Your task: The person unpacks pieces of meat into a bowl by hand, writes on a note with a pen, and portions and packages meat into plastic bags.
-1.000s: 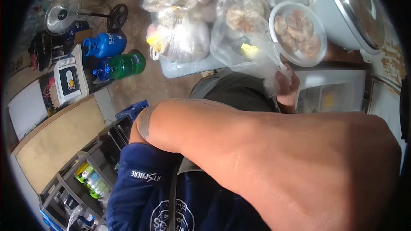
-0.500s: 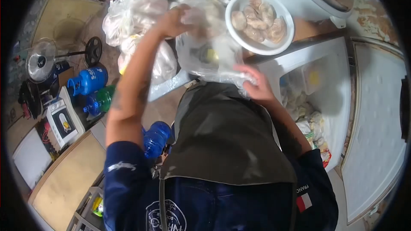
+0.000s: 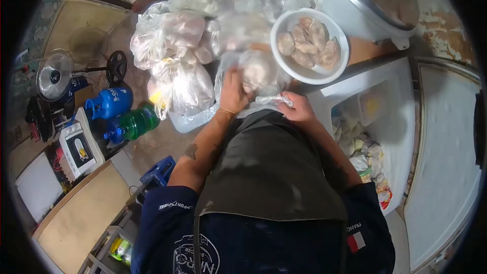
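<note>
A clear plastic bag (image 3: 269, 90) lies at the table's near edge, against my apron, with a pale, meat-like lump (image 3: 256, 72) inside. My left hand (image 3: 234, 91) is at the bag's left side, beside the lump. Its fingers are stretched forward and slightly blurred against the plastic, with the thumb apart. My right hand (image 3: 298, 107) is closed on the bag's gathered near rim. Just beyond it stands a white bowl (image 3: 276, 61) holding several raw, pale pink meat pieces (image 3: 307, 45).
Several filled plastic bags (image 3: 172, 35) crowd the left and back. A white lidded container (image 3: 335, 5) stands at back right. At right an open white chest (image 3: 401, 122) holds bagged goods. On the left are a fan (image 3: 53, 76), a blue gas cylinder (image 3: 114, 102) and a green bottle (image 3: 137, 124).
My left hand has come down and back from the far bags to the near plastic bag. My right hand keeps hold of the rim. The pale lump now shows clearly in the bag.
</note>
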`<act>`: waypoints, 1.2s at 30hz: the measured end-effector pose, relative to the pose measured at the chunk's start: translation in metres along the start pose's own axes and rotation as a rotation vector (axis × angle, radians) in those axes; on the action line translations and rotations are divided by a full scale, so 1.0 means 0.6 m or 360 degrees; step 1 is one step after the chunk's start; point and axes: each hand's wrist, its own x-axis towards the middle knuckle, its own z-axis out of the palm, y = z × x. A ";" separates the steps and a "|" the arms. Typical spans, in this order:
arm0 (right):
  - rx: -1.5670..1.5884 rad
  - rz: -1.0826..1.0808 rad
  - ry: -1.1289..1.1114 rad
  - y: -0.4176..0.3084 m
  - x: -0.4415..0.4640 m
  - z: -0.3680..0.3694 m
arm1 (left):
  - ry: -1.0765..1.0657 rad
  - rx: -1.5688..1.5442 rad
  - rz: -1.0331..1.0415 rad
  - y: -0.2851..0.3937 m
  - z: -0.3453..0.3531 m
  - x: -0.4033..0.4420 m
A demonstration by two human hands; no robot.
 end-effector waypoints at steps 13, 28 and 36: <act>-0.0279 -0.0100 0.0031 -0.012 0.089 -0.002 | 0.0386 -0.2022 -0.1163 0.012 -0.115 0.048; -0.0183 -0.0656 0.0554 0.031 0.049 0.010 | -0.0696 -0.1194 -0.0631 0.057 -0.053 0.250; 0.0316 -0.0791 0.0283 -0.083 -0.043 -0.027 | -0.0663 0.0226 -0.0278 -0.070 -0.081 0.066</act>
